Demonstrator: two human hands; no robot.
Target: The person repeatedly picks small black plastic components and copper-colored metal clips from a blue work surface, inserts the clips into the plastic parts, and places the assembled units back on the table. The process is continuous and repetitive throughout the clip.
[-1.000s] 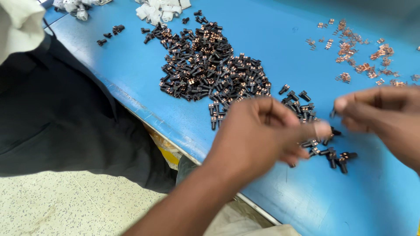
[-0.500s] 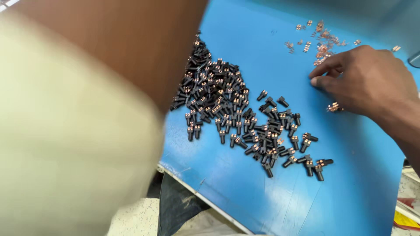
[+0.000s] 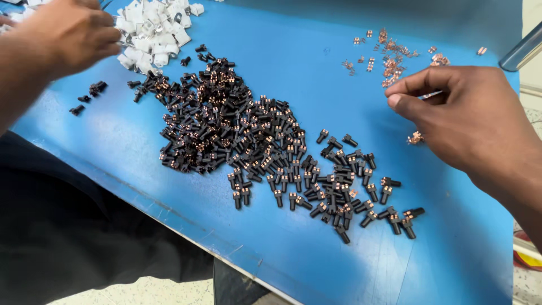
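My left hand (image 3: 68,34) is at the top left, blurred, with its curled fingers touching a pile of small white plastic parts (image 3: 152,28). I cannot make out anything in it. My right hand (image 3: 468,118) is at the right, thumb and forefinger stretched toward a scatter of small copper clips (image 3: 392,59). A pale sliver shows in the gap between those fingers; I cannot tell whether it is held. A wide heap of small black parts with copper inserts (image 3: 237,135) lies between my hands on the blue table (image 3: 451,260).
A few loose black parts (image 3: 90,93) lie apart at the left. One copper clip (image 3: 415,137) sits under my right hand. The table's front edge runs diagonally, with my dark trousers (image 3: 73,237) below it. A metal bar (image 3: 522,48) stands at the far right.
My hands were together over the black parts. Now they are apart: the left has swung up to the white pile and the right has reached the copper clips.
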